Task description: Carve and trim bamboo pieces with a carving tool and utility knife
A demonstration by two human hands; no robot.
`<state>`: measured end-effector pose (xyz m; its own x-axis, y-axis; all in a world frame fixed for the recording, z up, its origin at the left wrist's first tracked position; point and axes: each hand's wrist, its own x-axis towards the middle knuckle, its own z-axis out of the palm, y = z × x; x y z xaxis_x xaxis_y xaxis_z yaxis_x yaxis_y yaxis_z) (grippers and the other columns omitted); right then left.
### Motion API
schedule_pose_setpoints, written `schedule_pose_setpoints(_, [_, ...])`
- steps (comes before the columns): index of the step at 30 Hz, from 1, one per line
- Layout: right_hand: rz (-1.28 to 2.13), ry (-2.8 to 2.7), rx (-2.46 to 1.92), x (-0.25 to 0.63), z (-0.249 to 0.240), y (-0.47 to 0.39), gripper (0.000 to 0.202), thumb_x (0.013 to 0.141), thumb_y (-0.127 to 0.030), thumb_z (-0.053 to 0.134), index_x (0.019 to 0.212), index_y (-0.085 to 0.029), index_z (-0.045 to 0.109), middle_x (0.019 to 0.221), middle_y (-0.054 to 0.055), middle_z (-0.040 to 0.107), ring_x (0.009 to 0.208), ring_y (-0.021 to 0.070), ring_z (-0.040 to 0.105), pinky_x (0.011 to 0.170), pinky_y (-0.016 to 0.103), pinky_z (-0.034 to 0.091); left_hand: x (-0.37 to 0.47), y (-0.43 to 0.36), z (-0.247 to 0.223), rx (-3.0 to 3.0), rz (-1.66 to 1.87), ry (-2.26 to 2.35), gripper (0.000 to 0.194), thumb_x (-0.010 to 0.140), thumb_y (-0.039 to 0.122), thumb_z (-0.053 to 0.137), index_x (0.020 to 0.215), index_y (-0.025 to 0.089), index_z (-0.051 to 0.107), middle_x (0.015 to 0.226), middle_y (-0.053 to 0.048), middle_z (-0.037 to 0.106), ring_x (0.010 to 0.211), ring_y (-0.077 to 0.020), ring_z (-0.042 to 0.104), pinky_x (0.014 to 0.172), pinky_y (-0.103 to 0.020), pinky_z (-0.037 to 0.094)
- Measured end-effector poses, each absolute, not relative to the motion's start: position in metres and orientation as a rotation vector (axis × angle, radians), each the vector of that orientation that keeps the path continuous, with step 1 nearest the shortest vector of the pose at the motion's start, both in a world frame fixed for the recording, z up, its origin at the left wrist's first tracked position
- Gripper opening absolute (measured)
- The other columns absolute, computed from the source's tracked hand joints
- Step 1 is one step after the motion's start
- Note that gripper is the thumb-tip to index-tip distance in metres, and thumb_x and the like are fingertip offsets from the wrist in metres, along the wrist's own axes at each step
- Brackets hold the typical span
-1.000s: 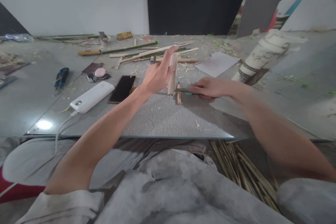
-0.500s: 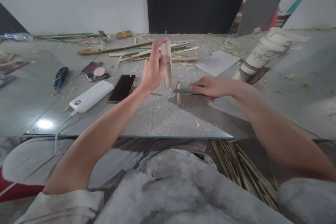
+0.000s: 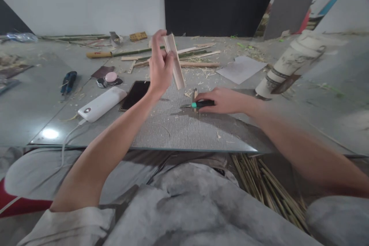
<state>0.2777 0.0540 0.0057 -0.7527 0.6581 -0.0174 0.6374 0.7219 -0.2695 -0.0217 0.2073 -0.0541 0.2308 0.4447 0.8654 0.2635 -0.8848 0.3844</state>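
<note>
My left hand [image 3: 162, 65] is closed round a split bamboo piece [image 3: 175, 63], a pale trough-shaped length held tilted above the table. My right hand [image 3: 223, 100] rests low over the tabletop, its fingers on the black handle of a craft knife [image 3: 198, 104] with a green collar. The knife's blade points left, close to the surface. Under the knife and fingers lies a small pale stick [image 3: 195, 94], partly hidden. Fine bamboo shavings [image 3: 188, 93] are scattered beside it.
Bamboo strips [image 3: 198, 64] lie at the back with a wooden-handled tool [image 3: 99, 54]. To the left are a phone [image 3: 136, 94], a white power bank [image 3: 102, 103] with a cable, and blue-handled pliers [image 3: 68, 82]. On the right are paper [image 3: 241, 69] and a white cylinder [image 3: 285, 65].
My left hand has moved left and up a little, tilting the bamboo piece. My right hand has shifted slightly left and down, turning the craft knife lower over the small stick.
</note>
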Motion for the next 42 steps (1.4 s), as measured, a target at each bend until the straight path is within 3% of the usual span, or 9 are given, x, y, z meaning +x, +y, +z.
schedule_pose_setpoints(4, [0.364, -2.851, -1.261, 0.286, 0.006, 0.063, 0.037, 0.12, -0.061, 0.068, 0.125, -0.031, 0.091, 0.087, 0.004, 0.087, 0.075, 0.027, 0.073, 0.077, 0.04, 0.042, -0.01, 0.202, -0.058, 2.268, 1.9, 0.754, 0.08, 0.125, 0.089, 0.033, 0.192, 0.043, 0.03, 0.079, 0.003, 0.051, 0.059, -0.0225, 0.04, 0.066, -0.041, 0.035])
schedule_pose_setpoints(9, [0.344, -2.761, -1.513, 0.308, 0.011, 0.075, 0.041, 0.117, -0.066, 0.068, 0.109, -0.031, 0.087, 0.093, 0.006, 0.089, 0.085, 0.0306, 0.078, 0.078, 0.043, 0.043, -0.006, 0.186, -0.055, 2.321, 1.782, 0.846, 0.08, 0.127, 0.083, 0.044, 0.191, 0.037, 0.04, 0.069, 0.006, 0.048, 0.055, -0.0197, 0.039, 0.062, -0.038, 0.036])
schedule_pose_setpoints(13, [0.274, -2.725, -1.574, 0.317, 0.012, 0.079, 0.049, 0.116, -0.072, 0.067, 0.096, -0.031, 0.083, 0.087, 0.007, 0.085, 0.082, 0.0294, 0.075, 0.078, 0.043, 0.042, -0.007, 0.167, -0.047, 2.406, 1.642, 0.894, 0.069, 0.128, 0.08, 0.05, 0.177, 0.033, 0.06, 0.069, 0.004, 0.057, 0.055, -0.0184, 0.046, 0.063, -0.036, 0.042])
schedule_pose_setpoints(16, [0.23, -2.708, -1.516, 0.317, 0.011, 0.078, 0.048, 0.117, -0.073, 0.065, 0.105, -0.031, 0.087, 0.086, 0.006, 0.082, 0.079, 0.0281, 0.071, 0.077, 0.043, 0.04, -0.006, 0.149, -0.039, 2.486, 1.595, 0.921, 0.049, 0.13, 0.065, 0.056, 0.163, 0.031, 0.067, 0.073, 0.002, 0.067, 0.057, -0.0174, 0.05, 0.063, -0.034, 0.039])
schedule_pose_setpoints(20, [0.175, -2.619, -1.348, 0.311, 0.01, 0.075, 0.046, 0.119, -0.069, 0.063, 0.121, -0.028, 0.086, 0.077, 0.004, 0.072, 0.07, 0.0257, 0.06, 0.076, 0.042, 0.035, -0.002, 0.137, -0.032, 2.549, 1.645, 0.854, 0.038, 0.13, 0.059, 0.054, 0.149, 0.031, 0.07, 0.075, 0.001, 0.072, 0.056, -0.0162, 0.051, 0.063, -0.034, 0.038])
schedule_pose_setpoints(24, [0.116, -2.573, -1.252, 0.305, 0.011, 0.071, 0.046, 0.12, -0.067, 0.056, 0.113, -0.026, 0.078, 0.081, 0.005, 0.069, 0.073, 0.0251, 0.055, 0.077, 0.041, 0.033, 0.002, 0.139, -0.032, 2.533, 1.754, 0.792, 0.04, 0.13, 0.064, 0.051, 0.135, 0.031, 0.073, 0.069, 0.002, 0.066, 0.053, -0.016, 0.047, 0.062, -0.034, 0.042])
schedule_pose_setpoints(31, [0.035, -2.532, -1.152, 0.3, 0.009, 0.067, 0.047, 0.124, -0.065, 0.052, 0.119, -0.027, 0.079, 0.109, 0.015, 0.086, 0.097, 0.0339, 0.072, 0.081, 0.044, 0.036, 0.005, 0.133, -0.033, 2.555, 1.821, 0.704, 0.054, 0.13, 0.078, 0.042, 0.13, 0.032, 0.071, 0.065, 0.005, 0.056, 0.053, -0.016, 0.046, 0.064, -0.034, 0.044])
schedule_pose_setpoints(38, [-0.008, -2.462, -1.168, 0.3, 0.003, 0.069, 0.053, 0.127, -0.065, 0.049, 0.129, -0.025, 0.084, 0.113, 0.016, 0.088, 0.097, 0.0351, 0.075, 0.082, 0.044, 0.039, 0.006, 0.137, -0.03, 2.57, 1.843, 0.627, 0.061, 0.129, 0.083, 0.034, 0.127, 0.032, 0.066, 0.062, 0.007, 0.046, 0.049, -0.0138, 0.035, 0.06, -0.034, 0.034])
schedule_pose_setpoints(42, [0.013, -2.54, -1.152, 0.297, -0.004, 0.071, 0.045, 0.126, -0.059, 0.054, 0.125, -0.027, 0.085, 0.113, 0.012, 0.09, 0.097, 0.0319, 0.076, 0.08, 0.042, 0.039, 0.005, 0.138, -0.03, 2.548, 1.789, 0.725, 0.066, 0.127, 0.088, 0.03, 0.125, 0.032, 0.066, 0.062, 0.007, 0.042, 0.05, -0.0157, 0.035, 0.062, -0.035, 0.037])
